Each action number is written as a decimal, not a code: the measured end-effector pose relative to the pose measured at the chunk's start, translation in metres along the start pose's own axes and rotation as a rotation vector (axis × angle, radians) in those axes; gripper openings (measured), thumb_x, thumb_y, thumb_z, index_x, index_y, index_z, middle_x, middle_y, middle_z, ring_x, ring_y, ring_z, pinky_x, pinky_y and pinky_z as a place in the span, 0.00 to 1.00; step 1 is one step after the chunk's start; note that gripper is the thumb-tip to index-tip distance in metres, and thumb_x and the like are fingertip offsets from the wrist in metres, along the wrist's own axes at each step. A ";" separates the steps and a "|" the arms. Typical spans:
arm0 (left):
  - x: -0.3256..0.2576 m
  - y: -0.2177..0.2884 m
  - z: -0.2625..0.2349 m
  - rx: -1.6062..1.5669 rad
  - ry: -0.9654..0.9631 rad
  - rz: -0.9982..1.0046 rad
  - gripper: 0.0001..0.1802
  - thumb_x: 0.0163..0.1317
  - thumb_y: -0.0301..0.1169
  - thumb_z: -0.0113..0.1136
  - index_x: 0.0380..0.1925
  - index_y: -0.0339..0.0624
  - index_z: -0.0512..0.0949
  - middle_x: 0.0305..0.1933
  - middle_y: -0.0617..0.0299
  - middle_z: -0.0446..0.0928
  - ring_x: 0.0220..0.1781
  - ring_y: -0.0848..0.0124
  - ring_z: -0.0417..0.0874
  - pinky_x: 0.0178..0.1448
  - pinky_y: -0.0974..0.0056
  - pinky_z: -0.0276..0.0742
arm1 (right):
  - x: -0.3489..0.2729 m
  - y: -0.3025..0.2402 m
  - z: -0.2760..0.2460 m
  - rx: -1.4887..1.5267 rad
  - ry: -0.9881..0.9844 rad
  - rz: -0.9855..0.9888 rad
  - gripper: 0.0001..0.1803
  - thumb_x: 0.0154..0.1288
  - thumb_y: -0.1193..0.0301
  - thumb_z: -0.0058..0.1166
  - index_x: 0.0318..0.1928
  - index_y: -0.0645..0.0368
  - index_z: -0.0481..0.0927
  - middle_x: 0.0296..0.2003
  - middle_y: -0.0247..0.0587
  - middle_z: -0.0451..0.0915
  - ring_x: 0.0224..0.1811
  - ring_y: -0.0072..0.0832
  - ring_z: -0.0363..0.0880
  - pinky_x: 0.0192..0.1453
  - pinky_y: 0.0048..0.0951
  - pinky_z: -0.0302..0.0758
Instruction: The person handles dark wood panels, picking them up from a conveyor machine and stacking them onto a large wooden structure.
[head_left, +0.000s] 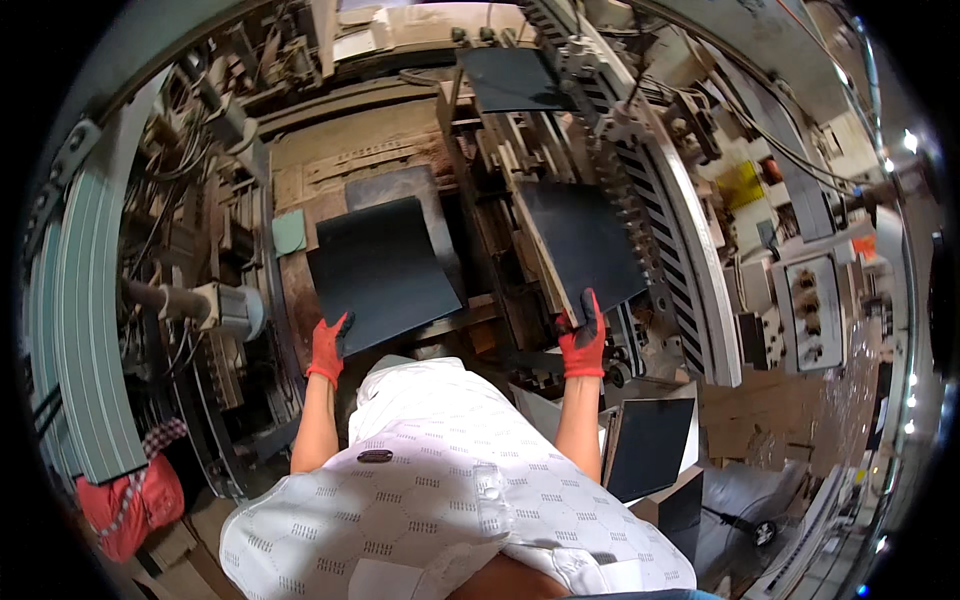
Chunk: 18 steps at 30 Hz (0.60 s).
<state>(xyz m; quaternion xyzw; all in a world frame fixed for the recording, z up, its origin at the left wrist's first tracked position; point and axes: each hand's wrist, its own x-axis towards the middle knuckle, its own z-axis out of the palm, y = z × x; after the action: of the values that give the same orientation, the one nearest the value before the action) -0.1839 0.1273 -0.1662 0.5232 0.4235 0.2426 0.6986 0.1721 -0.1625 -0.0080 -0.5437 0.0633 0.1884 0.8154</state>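
Note:
My left hand [328,347], in a red glove with dark finger coating, is closed on the near left corner of a square black panel [385,265]. Its thumb lies on top; the other fingers are mostly hidden beneath. This panel partly covers a grey sheet [395,185] on a dusty worktable. To the right, my red-gloved right hand [583,347] pinches the near edge of another black panel [585,235], which lies along the machine's rails with a pale strip showing at its left edge. A third black panel [515,78] rests farther back on the same line.
A long metal beam with black slanted stripes [660,235] borders the right panel. A control box with knobs [812,310] stands beyond it. At my lower right a black panel [650,447] leans near cardboard. Left are a motor-like cylinder [228,310] and a red bag [135,505].

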 end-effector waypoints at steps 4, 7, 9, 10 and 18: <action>0.000 0.074 0.068 0.109 0.142 -0.006 0.17 0.61 0.30 0.63 0.49 0.34 0.75 0.43 0.63 0.79 0.42 0.72 0.80 0.49 0.66 0.76 | -0.059 0.006 -0.063 0.094 0.060 0.028 0.14 0.67 0.63 0.54 0.48 0.56 0.78 0.44 0.34 0.80 0.43 0.25 0.79 0.42 0.30 0.78; 0.013 0.100 0.117 -0.318 -0.242 -0.178 0.15 0.61 0.28 0.62 0.47 0.37 0.76 0.44 0.63 0.79 0.41 0.73 0.80 0.46 0.67 0.77 | -0.114 -0.009 -0.084 0.200 0.090 0.134 0.16 0.67 0.65 0.54 0.54 0.53 0.75 0.50 0.35 0.78 0.47 0.30 0.78 0.50 0.36 0.78; 0.020 0.111 0.170 -0.384 -0.348 -0.156 0.14 0.61 0.28 0.62 0.46 0.37 0.76 0.43 0.62 0.79 0.40 0.74 0.80 0.45 0.67 0.77 | -0.133 -0.004 -0.111 0.206 0.063 0.052 0.17 0.66 0.66 0.54 0.54 0.53 0.75 0.50 0.35 0.78 0.47 0.30 0.78 0.50 0.36 0.78; 0.024 0.110 0.195 -0.413 -0.379 -0.153 0.14 0.61 0.29 0.62 0.46 0.37 0.76 0.43 0.62 0.79 0.40 0.74 0.80 0.45 0.67 0.77 | -0.140 -0.003 -0.122 0.200 0.030 -0.020 0.18 0.66 0.67 0.54 0.55 0.53 0.74 0.49 0.36 0.78 0.47 0.30 0.78 0.50 0.37 0.78; 0.054 0.058 0.373 -0.398 -0.252 -0.048 0.16 0.56 0.32 0.68 0.40 0.38 0.75 0.37 0.66 0.76 0.40 0.76 0.72 0.46 0.67 0.69 | -0.192 -0.012 -0.156 0.173 0.088 -0.137 0.37 0.53 0.78 0.53 0.67 0.63 0.61 0.60 0.45 0.70 0.57 0.38 0.72 0.62 0.36 0.68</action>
<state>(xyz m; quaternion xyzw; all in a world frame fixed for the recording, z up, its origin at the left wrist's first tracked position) 0.1653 -0.0074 -0.0955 0.3912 0.2892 0.2373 0.8408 0.0153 -0.3541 -0.0005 -0.4820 0.0779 0.1020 0.8667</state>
